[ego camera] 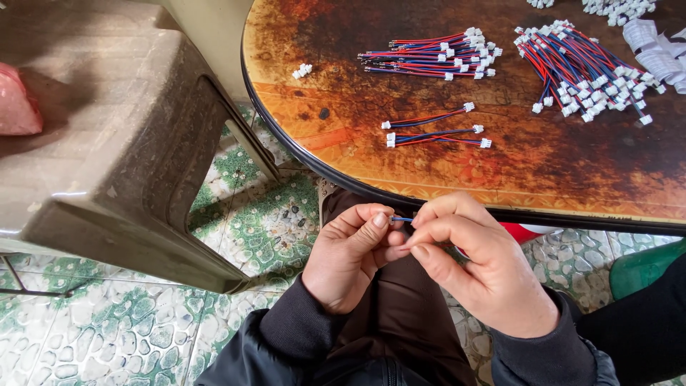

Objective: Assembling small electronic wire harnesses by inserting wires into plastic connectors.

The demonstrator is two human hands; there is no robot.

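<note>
Now | your left hand and right hand pinch a thin blue wire between fingertips | beyond the grip, two finished red-blue leads on the round table.

A grey-brown plastic stool stands on green-patterned floor tiles, a pink bag lying on it.

- I count two loose wire pairs lying apart on the table.
- Two big wire bundles behind them.
- One stray white plug.
- One stool.
- One wire in my two hands.
</note>
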